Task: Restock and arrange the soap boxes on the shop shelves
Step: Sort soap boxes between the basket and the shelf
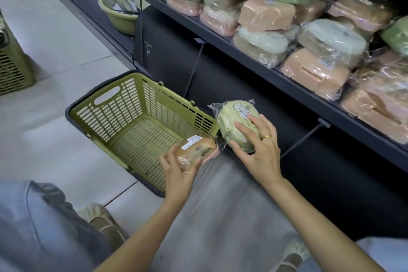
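Observation:
My left hand (176, 172) grips a wrapped pink and tan soap box (195, 149) over the near corner of a green plastic basket (123, 117). My right hand (260, 150) holds a wrapped green soap box (231, 121) just right of the basket, below the shelf. The dark shelf (254, 68) above carries several stacked soap boxes in pink, green, white and peach (267, 14). The basket holds nothing else that I can see.
A green bowl (120, 15) sits on the lower ledge at the back. Another green basket (13, 66) stands at the left edge on the tiled floor. My knees and shoes fill the bottom of the view.

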